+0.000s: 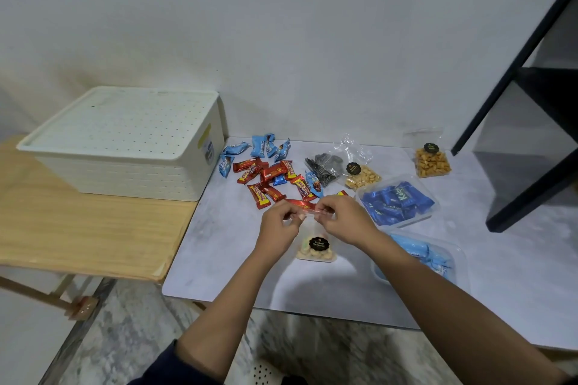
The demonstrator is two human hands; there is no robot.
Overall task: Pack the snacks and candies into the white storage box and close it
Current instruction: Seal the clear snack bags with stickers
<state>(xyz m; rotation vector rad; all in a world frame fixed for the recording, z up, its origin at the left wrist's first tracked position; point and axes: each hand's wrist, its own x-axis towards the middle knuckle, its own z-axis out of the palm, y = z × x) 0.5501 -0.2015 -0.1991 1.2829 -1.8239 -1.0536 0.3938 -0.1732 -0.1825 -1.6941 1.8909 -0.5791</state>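
Both hands pinch the clear top strip of the biscuit bag [316, 255]. The left hand [280, 225] has thumb and forefinger pressed on the strip's left end, and the right hand [344, 220] does the same on the right end. The other fingers are curled in.

- **Bag axis:** The strip's long axis runs left-right between the two pinches. The bag body hangs from the fingers toward the person, with pale round biscuits at the bottom end, which touches the grey mat [219, 259].
- **Bag label:** The black label [319, 244] faces up, just below the fingers. It reads "Biskut"; the second line is too small to read.
- **Red bars:** The red bars [269, 178] are scattered just beyond the fingers at mixed angles. The print looks like "Beng-Beng".
- **Blue packets:** The small blue packets [264, 147] lie farther beyond the fingers. Their text is unreadable.
- **Right of the fingers:** A clear tray of blue sweets [397, 200] reads "Kalp…". A light-blue tray [419, 256] sits nearer the person, under the right forearm.
- **Beyond-right of the fingers:** There is a bag of dark discs [323, 166], a nut bag [364, 177] and a cracker bag [433, 162]. Their black stickers are illegible.
- **Storage box:** The white storage box [125, 141] is well to the left and beyond the fingers, lid on, on the wooden table [78, 228]. Its side sticker is unreadable.
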